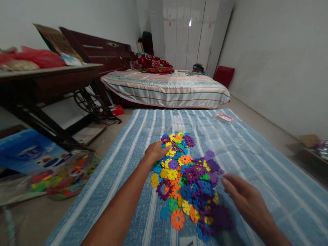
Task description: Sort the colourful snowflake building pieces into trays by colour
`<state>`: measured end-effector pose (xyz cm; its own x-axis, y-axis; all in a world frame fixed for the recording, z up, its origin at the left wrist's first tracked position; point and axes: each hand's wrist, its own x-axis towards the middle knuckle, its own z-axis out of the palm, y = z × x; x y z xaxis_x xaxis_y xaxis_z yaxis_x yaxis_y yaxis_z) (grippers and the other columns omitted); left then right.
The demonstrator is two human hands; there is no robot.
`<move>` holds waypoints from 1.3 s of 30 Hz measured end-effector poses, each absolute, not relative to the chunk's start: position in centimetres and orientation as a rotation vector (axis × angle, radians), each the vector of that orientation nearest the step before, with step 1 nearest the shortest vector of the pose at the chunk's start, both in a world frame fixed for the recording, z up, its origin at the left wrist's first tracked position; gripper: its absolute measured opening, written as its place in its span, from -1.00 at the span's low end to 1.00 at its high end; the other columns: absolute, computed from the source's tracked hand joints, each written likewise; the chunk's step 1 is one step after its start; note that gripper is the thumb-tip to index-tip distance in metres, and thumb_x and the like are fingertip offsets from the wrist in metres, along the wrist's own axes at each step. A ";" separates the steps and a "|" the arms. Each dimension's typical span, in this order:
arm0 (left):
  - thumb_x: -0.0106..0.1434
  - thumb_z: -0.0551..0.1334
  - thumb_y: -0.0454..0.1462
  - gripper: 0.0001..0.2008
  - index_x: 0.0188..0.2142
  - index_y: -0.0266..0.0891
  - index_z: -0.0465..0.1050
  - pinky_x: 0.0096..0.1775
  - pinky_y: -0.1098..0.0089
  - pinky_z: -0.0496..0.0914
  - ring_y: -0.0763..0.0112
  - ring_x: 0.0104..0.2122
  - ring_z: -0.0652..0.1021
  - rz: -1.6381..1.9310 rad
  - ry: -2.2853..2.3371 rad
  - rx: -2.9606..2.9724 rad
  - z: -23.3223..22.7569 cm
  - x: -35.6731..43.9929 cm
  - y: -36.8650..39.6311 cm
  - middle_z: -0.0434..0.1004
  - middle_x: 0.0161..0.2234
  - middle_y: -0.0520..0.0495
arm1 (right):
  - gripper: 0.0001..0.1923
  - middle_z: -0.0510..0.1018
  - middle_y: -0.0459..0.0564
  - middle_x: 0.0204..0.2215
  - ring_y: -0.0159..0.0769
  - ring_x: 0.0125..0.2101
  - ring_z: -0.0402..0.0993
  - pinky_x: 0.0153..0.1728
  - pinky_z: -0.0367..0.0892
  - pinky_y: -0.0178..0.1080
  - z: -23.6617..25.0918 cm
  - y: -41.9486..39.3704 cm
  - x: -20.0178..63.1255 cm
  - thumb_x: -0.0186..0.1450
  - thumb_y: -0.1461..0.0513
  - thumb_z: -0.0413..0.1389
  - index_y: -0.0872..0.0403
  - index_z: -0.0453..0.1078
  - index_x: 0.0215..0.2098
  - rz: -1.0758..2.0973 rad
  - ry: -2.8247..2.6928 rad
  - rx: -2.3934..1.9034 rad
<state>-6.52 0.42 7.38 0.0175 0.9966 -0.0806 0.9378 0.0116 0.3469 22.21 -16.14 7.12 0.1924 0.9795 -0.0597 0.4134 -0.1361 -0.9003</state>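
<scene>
- Plastic discs [188, 177] lie in a bright heap on the blue striped mat [256, 160], between both hands.
- Right hand [243, 198], blurred, hovers just beside the heap's near right edge, fingers spread and grasping nothing.
- Left hand [155, 151] rests palm-down on the heap's far left edge, fingers loosely curved over the discs.
- Beyond the mat stands a bed [166, 87].
</scene>
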 end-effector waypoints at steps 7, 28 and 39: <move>0.16 -0.01 0.22 -0.30 -0.12 -0.31 0.49 -0.07 0.12 0.37 -0.12 0.02 0.45 -0.043 2.020 2.199 7.4 -5.5 0.6 0.54 -0.06 -0.31 | -0.34 0.40 -0.13 -0.65 -0.41 -0.71 0.32 -0.74 0.06 -0.41 2.8 -21.2 22.7 0.03 -0.30 0.09 0.08 0.36 -0.28 1.522 -0.842 -1.820; 0.23 0.07 -0.04 -0.64 -0.38 -0.26 0.46 -0.32 0.43 0.34 0.33 -0.36 0.52 0.418 1.274 2.096 6.6 -2.3 -2.9 0.56 -0.38 -0.02 | -0.55 0.46 -0.09 -0.59 -0.32 -0.66 0.45 -0.70 0.31 -0.35 4.2 -8.7 13.4 0.27 -0.08 0.03 0.08 0.29 -0.06 1.853 -0.776 -1.415; 0.15 0.21 -0.20 -0.55 0.02 -0.34 0.37 0.02 0.21 0.36 0.16 -0.03 0.49 0.682 1.496 2.025 9.5 -2.3 -8.3 0.49 -0.01 -0.23 | -0.52 0.57 0.01 -0.25 -0.26 -0.28 0.46 -0.29 0.36 -0.25 6.7 -4.1 11.3 0.06 -0.07 0.18 0.10 0.50 -0.21 1.354 -1.180 -1.291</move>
